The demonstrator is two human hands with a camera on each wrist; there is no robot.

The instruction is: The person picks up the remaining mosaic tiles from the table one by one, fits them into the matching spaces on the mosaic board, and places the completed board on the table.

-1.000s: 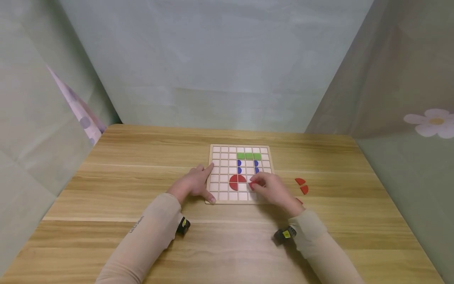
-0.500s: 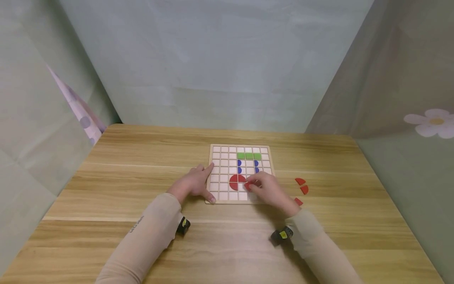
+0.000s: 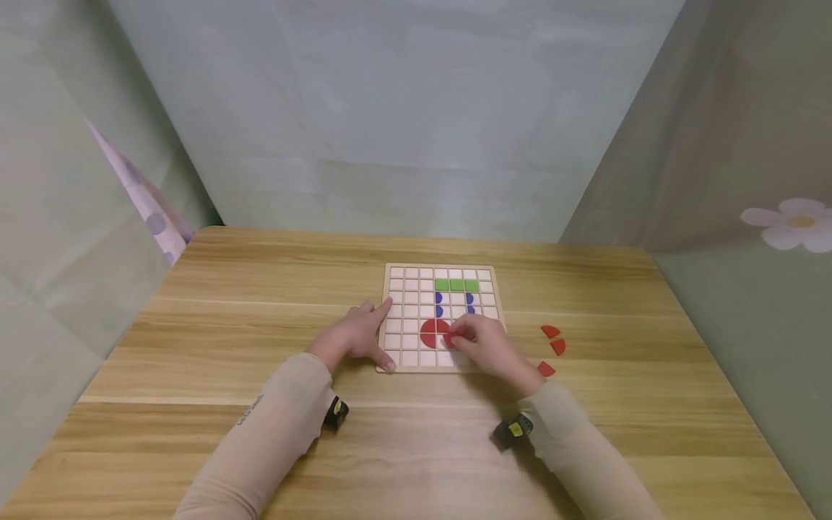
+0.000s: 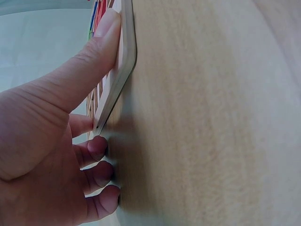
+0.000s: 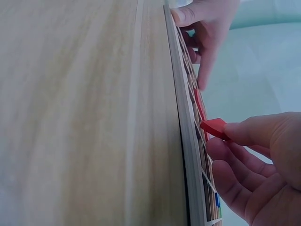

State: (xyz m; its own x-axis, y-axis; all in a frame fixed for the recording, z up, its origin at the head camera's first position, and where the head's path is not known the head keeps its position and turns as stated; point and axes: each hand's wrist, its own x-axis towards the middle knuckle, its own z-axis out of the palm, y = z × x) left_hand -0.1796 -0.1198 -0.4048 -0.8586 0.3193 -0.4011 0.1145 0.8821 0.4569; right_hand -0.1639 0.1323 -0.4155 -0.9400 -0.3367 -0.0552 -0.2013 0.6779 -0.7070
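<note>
My right hand (image 3: 492, 348) pinches a red quarter-circle piece (image 5: 216, 128) between thumb and fingers, low over the wooden grid board (image 3: 396, 365). Beside the piece, three red quarters form most of a red circle (image 3: 427, 334). My left hand (image 3: 351, 336) is spread at the board's left edge. Its thumb (image 4: 107, 28) rests on the near corner and its index finger touches the edge farther up. Green squares (image 3: 457, 285) lie in a row near the board's far side. Blue half-circles (image 3: 438, 298) stand below them in two columns, the right one partly hidden by my right hand.
To the board's right, three loose red quarter-circles (image 3: 557, 347) lie on the wooden table (image 3: 195, 318). Pale cloth curtains (image 3: 416, 130) close in the back and both sides. A black wrist camera (image 3: 510, 433) sits under the right forearm.
My right hand has moved a little to the left with the red quarter-circle, bringing it close against the red circle. More of the nearest loose piece shows now. My left hand stays put.
</note>
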